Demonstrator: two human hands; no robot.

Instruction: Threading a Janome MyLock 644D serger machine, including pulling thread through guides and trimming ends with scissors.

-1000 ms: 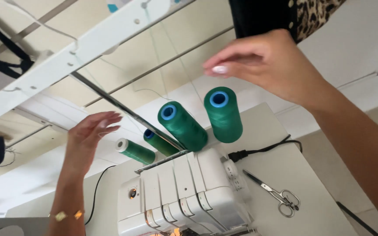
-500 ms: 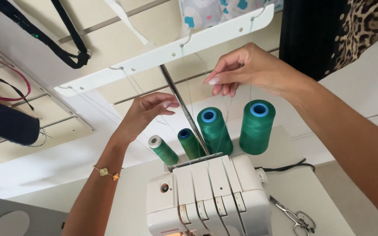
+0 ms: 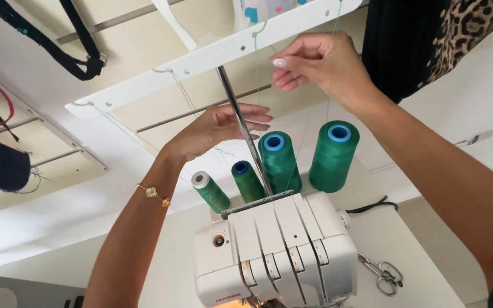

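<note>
While the right hand (image 3: 315, 65) is raised high on the right, its fingertips pressed together in a pinch on a fine green thread (image 3: 327, 102), that thread runs down toward the large green cone (image 3: 333, 155) standing at the far right of the white overlock machine (image 3: 283, 251). Just left of that cone stands a second large green cone (image 3: 279, 161) with a blue core, then a smaller green spool (image 3: 247, 180), and at the far left end of the row a small green spool with a white core (image 3: 210, 191), which tilts leftward. A metal mast (image 3: 243, 131) rises from behind the machine between the spools up to a white thread guide bar (image 3: 201, 57) that slants across the top of the view. Left of the mast, the left hand (image 3: 218, 128) is held open, fingers loosely spread and pointing right, with their tips beside the mast; whether it touches a thread cannot be told. A gold bracelet (image 3: 154, 193) sits on that wrist. Near the right of the machine, a pair of scissors (image 3: 384, 275) lies on the white table (image 3: 429, 245), and a black cable (image 3: 375, 204) trails off behind.
</note>
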